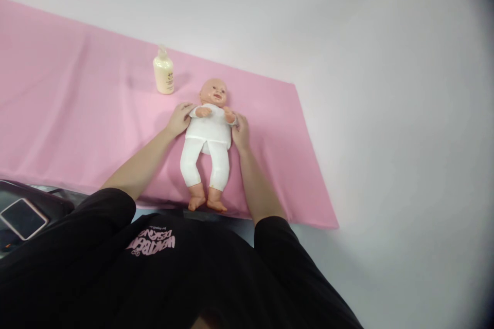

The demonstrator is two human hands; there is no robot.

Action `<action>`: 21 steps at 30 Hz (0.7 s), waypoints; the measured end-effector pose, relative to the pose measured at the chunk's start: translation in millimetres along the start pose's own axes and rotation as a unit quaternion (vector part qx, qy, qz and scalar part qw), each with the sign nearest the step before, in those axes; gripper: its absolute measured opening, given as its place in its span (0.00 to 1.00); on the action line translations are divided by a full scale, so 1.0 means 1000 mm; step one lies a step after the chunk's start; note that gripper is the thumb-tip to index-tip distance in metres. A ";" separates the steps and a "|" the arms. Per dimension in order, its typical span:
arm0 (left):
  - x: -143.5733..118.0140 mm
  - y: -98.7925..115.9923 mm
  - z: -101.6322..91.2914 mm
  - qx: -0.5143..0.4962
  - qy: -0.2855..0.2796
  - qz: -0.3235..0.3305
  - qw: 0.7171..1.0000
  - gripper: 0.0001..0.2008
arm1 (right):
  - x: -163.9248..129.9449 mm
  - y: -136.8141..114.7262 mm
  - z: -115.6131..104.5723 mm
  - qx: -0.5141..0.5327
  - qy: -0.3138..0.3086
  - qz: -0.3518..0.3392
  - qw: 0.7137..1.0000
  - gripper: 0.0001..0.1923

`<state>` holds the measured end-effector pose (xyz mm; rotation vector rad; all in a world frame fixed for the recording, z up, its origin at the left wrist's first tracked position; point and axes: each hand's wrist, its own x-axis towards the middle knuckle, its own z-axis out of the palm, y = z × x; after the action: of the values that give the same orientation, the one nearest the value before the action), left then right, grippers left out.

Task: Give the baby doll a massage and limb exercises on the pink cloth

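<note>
Two hands, left hand [179, 119] and right hand [241, 132], lie open against doll [207, 136] flanks, gripping nothing; pink cloth [77, 113] under doll, lotion bottle [163, 70] just beyond doll's head, white wall behind.

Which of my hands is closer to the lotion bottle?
Your left hand. It rests at the doll's side facing the bottle, while the right hand is on the doll's far side.

Person wears a black short-sleeved T-shirt [173, 277], sleeves ending above the elbows, forearms bare. Pink printed lettering [152, 242] sits on the chest, seen upside down from the head camera and not clearly readable. Left hand [178, 119] and right hand [241, 133] are bare: no gloves, rings or watch visible.
</note>
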<state>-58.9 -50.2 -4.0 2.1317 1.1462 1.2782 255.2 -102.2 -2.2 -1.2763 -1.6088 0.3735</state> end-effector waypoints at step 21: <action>0.002 -0.007 0.004 -0.092 0.072 -0.077 0.990 0.22 | 0.000 0.008 0.005 0.080 0.044 0.068 0.994 0.30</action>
<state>-58.3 -44.0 -10.0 1.8078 1.1757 1.4259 255.5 -98.0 -10.2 -1.2650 -1.3948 0.5132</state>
